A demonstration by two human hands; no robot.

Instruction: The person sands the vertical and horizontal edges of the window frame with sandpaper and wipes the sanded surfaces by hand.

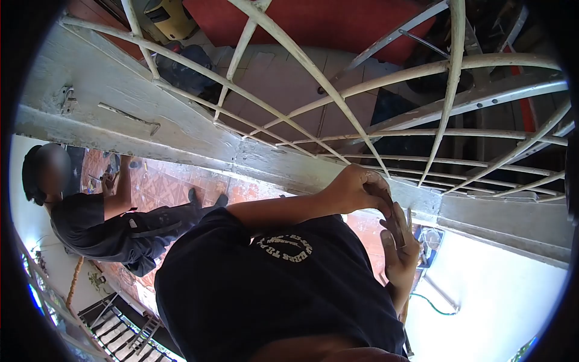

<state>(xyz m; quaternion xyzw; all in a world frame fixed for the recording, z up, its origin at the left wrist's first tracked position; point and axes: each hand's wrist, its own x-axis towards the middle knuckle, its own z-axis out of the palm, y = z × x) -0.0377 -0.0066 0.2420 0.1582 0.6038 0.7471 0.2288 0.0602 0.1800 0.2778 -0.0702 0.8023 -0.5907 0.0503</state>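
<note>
Left hand: the left hand [365, 189] bends inward, fingers curled and smudged grey, meeting the fingers of the other hand.
Right hand: the right hand [403, 252] is raised beside it, thumb apart from its grey-stained fingers.
Grip: loosely bent on both sides; from here I can't tell whether anything small is pinched between them.
Ledge: the pale ledge [271, 171] runs right behind the hands, a bent metal rod [129, 116] lying on its far left stretch.
Grille: the whitish grille [342, 98] spreads just beyond the hands, above the ledge.
Co-worker: a person in dark clothes [78, 223], off to the left.
</note>
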